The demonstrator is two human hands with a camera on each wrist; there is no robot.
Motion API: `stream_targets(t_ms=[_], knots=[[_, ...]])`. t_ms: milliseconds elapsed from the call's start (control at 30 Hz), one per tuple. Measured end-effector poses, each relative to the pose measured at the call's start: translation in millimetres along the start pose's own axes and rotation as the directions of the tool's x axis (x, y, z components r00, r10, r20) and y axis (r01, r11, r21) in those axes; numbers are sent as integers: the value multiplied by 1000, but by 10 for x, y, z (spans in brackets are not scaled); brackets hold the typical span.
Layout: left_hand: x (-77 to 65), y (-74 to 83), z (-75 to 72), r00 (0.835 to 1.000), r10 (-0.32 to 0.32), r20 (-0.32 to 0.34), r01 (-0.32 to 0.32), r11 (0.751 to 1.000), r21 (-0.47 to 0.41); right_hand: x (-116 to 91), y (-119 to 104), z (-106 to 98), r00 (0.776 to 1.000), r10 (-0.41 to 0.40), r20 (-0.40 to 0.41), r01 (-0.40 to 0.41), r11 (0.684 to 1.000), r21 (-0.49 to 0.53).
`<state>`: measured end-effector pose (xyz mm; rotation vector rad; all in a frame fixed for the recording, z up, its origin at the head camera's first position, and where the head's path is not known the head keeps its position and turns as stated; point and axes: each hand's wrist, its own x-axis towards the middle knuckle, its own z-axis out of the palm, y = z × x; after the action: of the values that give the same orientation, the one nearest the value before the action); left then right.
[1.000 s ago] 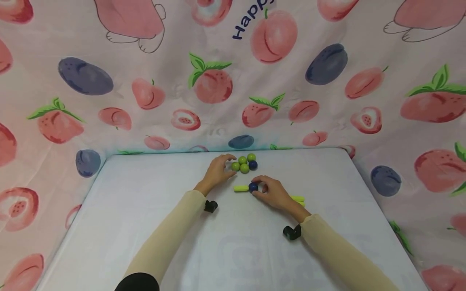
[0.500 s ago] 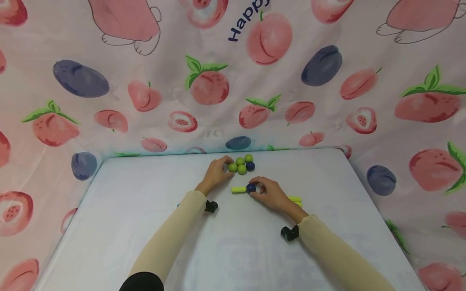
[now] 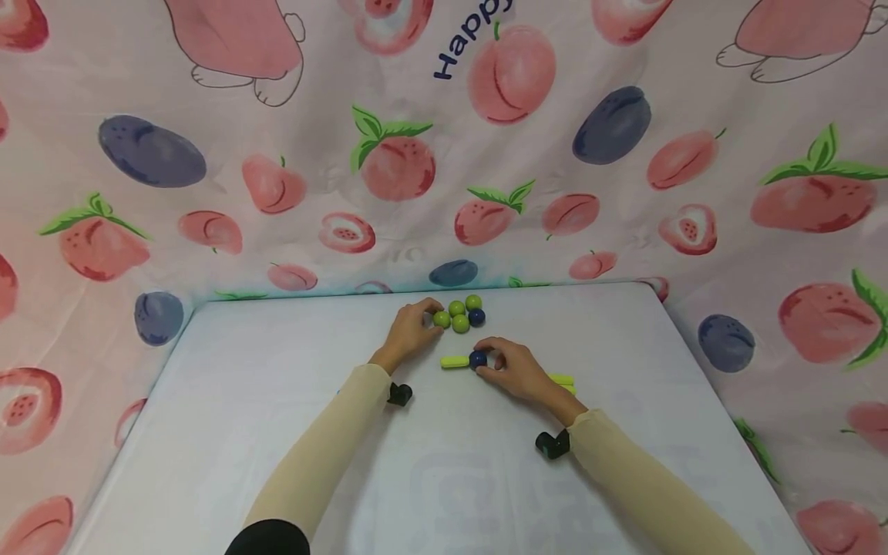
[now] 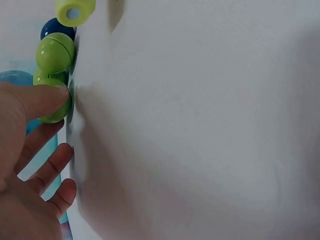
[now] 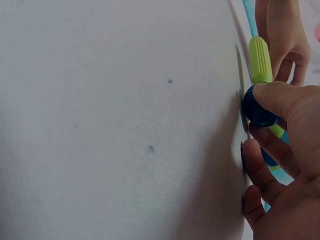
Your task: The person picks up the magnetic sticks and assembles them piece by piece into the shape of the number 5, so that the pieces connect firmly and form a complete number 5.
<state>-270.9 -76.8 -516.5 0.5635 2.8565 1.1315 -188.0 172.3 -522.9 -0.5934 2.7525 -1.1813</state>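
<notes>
In the head view my left hand [image 3: 409, 330] pinches the leftmost green ball [image 3: 442, 319] of a small cluster on the white table. The left wrist view shows the thumb across that green ball [image 4: 59, 111], with a finger behind it. More green balls [image 3: 461, 324] and one dark blue ball [image 3: 476, 317] sit beside it. My right hand [image 3: 515, 368] pinches another dark blue ball [image 3: 477, 360] between thumb and index finger. A yellow-green stick [image 3: 455, 362] lies against this ball's left side; in the right wrist view the ribbed stick [image 5: 260, 60] touches the ball. Whether they are joined I cannot tell.
More yellow-green sticks [image 3: 563, 380] lie behind the right wrist, partly hidden. A small blue thing peeks out beside the left sleeve [image 3: 326, 439], mostly covered. The white table [image 3: 277, 347] ends at a fruit-printed cloth [image 3: 402, 231] standing behind it.
The thumb and fingers of my left hand have closed in on the leftmost green ball. My right hand keeps its grip on the blue ball. The head view has shifted slightly.
</notes>
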Motion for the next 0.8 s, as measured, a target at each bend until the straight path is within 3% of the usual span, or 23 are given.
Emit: stream_targets(t_ms=[400,800], knots=[[-245,-20,-119,1000,-20,-6,20,1000,-1,2,-1,-8,1000,8,18,-8,1000,-16],[-460,18,-210,993,59,106,-66,996,64,-5,15,-2,1000,-9,-21,8,999,-34]])
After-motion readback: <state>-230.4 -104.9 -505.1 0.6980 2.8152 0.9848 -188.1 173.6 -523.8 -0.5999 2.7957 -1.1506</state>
